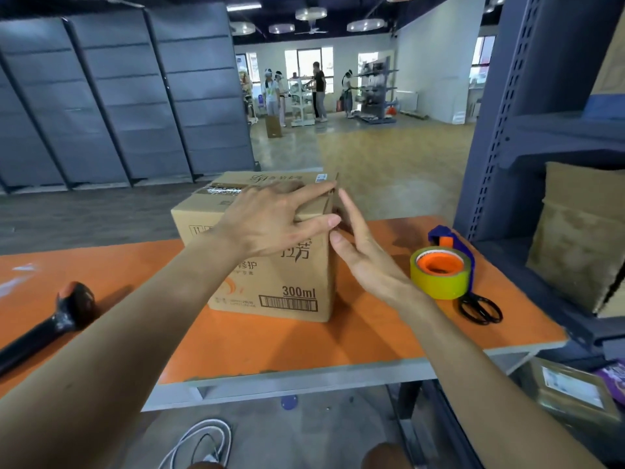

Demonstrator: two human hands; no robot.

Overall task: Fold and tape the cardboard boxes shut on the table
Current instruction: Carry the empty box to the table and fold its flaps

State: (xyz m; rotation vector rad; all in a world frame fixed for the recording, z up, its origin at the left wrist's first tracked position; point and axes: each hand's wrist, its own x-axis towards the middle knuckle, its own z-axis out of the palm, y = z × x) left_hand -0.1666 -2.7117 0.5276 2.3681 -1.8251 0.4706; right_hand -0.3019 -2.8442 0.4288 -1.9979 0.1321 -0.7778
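The orange table (304,346) carries the cardboard box (287,275), placed directly beneath the left hand (267,218), whose fingers (321,222) are spread straight on the top flap. The right hand (365,262) is held open, fingers straight, against the box's upper right edge. Tape dispenser (439,282) and scissors (480,309) are seen right of it.

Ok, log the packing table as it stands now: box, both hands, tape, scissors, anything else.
box: cardboard box on orange table, top flaps down, right flap edge slightly raised
left hand: left hand flat on box top, fingers straight
right hand: right hand open at box's upper right edge
tape: tape dispenser right of box, untouched
scissors: black scissors beside the dispenser
other: black tool at the table's left
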